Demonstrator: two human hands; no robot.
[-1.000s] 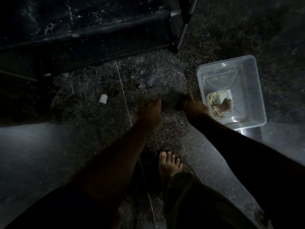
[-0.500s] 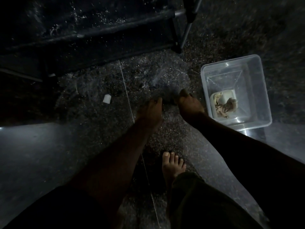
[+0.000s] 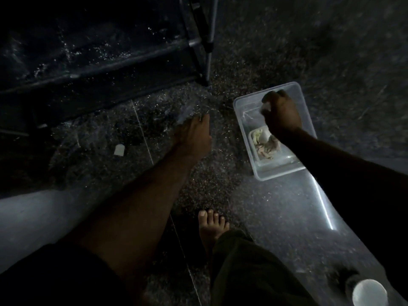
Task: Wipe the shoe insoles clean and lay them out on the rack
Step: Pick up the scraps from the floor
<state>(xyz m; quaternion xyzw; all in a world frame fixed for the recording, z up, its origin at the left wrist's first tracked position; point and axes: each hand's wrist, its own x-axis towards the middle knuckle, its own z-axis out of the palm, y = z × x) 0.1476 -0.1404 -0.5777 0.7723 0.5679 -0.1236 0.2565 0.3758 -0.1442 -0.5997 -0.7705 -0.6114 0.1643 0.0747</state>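
The right hand (image 3: 281, 111) hangs over the far end of the clear rectangular plastic tub (image 3: 305, 111), fingers curled into a fist with something pale and small showing at the knuckles, probably a wipe or wad of cloth, though the dim light leaves that unsure. The left hand (image 3: 193, 134) is stretched to the floor left of the tub, fingers straight, their tips on a dark shape that may be an insole; the picture is too dark to tell, and no insole can be made out for certain. To do this step well, I would wring the cloth over the tub so it comes out damp, not dripping, then carry it back to whatever the left hand pins down. Inside the tub, at its near end, lies a crumpled yellowish rag (image 3: 265, 143). The floor is dark speckled stone (image 3: 220, 191) with a thin pale joint line; a small white block (image 3: 119, 149) lies well left of the tub, and the black metal-framed rack (image 3: 194, 43) stands beyond it, up-left. The room is very dimly lit.
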